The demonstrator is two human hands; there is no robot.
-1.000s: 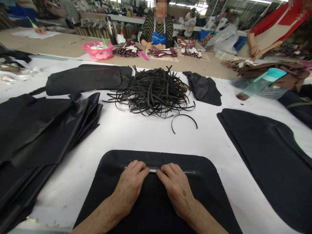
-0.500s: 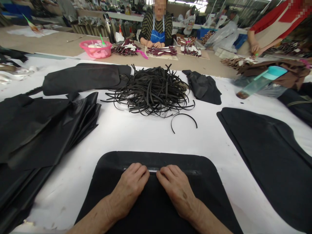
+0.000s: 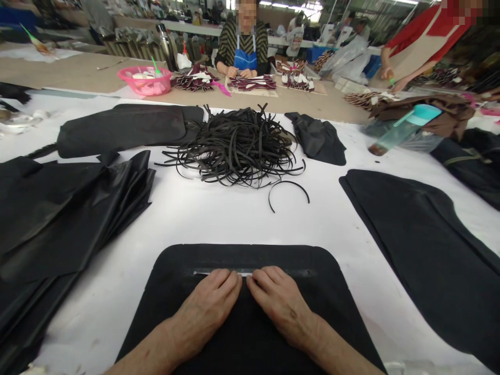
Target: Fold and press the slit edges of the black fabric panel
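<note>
A black fabric panel (image 3: 195,260) with rounded corners lies flat on the white table in front of me. A narrow slit with a pale strip (image 3: 203,272) runs across it near its far edge. My left hand (image 3: 207,307) and my right hand (image 3: 279,302) rest side by side on the panel, palms down. Their fingertips press along the near edge of the slit, fingers held together and curled slightly. I cannot see anything held in either hand.
A heap of thin black straps (image 3: 238,146) lies mid-table, one loose curved strap (image 3: 289,190) nearer me. Black fabric stacks lie left (image 3: 66,208), right (image 3: 422,239) and behind (image 3: 125,127). A teal-lidded bottle (image 3: 402,127) lies at right. A pink basin (image 3: 144,80) and other workers are beyond.
Both hands have slid slightly nearer each other and toward me along the slit, uncovering more of the pale strip on the left. The view has shifted a little.
</note>
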